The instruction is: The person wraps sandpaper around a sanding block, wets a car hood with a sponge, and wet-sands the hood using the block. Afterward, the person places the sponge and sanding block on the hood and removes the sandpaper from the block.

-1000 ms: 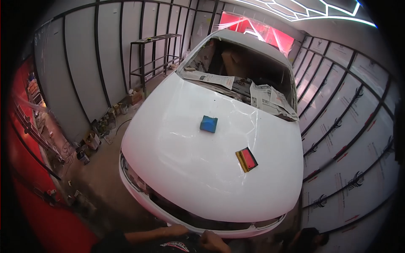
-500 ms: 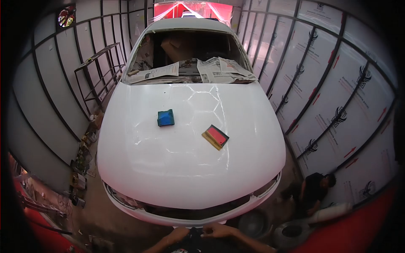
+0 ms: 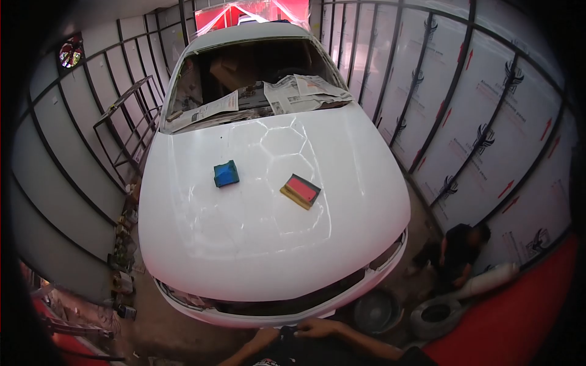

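My left hand (image 3: 267, 336) and my right hand (image 3: 314, 328) are close together at the bottom of the view, just in front of the car's bumper. Fingers on both are curled in at a dark patch between them, perhaps cloth, which I cannot make out. Ahead stretches the white car hood (image 3: 262, 244), glossy with reflections. A blue and green block (image 3: 226, 174) lies on its left half. Right of centre rests a sanding block (image 3: 301, 191) with a red top and a yellowish edge. Neither hand touches these blocks.
Newspaper (image 3: 302, 93) covers the base of the windshield opening. A crouching person (image 3: 461, 250) is at the right by a tire (image 3: 436, 314) and a dark round tub (image 3: 376, 311). A metal rack (image 3: 128, 125) and assorted containers (image 3: 124, 282) line the left wall.
The camera view has tilted and turned slightly, so the car and both blocks appear a little further left. My hands stay together by the bumper, and the blocks keep their places on the hood.
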A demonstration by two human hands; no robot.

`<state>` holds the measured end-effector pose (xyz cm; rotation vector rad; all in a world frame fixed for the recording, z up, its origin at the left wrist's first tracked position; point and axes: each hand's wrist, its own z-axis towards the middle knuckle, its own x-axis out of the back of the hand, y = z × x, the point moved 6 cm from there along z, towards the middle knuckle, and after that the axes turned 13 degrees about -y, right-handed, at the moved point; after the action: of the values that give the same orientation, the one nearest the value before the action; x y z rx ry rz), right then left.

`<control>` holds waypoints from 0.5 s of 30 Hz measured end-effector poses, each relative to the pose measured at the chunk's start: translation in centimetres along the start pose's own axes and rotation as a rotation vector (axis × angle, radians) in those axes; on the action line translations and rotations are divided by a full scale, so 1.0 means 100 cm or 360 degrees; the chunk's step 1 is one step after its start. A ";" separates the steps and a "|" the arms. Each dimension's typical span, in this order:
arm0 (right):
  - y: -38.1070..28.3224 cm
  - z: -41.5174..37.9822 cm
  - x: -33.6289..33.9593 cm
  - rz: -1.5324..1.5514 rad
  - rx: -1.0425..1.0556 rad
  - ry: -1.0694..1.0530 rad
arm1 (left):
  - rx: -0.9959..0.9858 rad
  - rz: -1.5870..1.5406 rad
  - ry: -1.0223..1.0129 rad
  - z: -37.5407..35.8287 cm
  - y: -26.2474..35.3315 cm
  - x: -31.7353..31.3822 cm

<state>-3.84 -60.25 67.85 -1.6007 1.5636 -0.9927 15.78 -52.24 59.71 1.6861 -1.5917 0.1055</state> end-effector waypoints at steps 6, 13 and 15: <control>0.004 0.013 -0.003 -0.0432 -0.0383 -0.0253 | -0.0110 -0.0203 0.0259 -0.050 0.053 0.046; -0.025 0.005 -0.010 -0.0701 -0.0681 0.0111 | -0.0376 -0.0334 0.0164 -0.060 0.066 0.063; -0.031 -0.003 -0.009 -0.0727 -0.0625 0.0225 | -0.0329 -0.0579 0.0036 -0.055 0.061 0.059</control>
<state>-2.63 -59.18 70.69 -2.2765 1.5912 -1.0978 14.17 -53.11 69.68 1.7711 -1.2105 -0.2163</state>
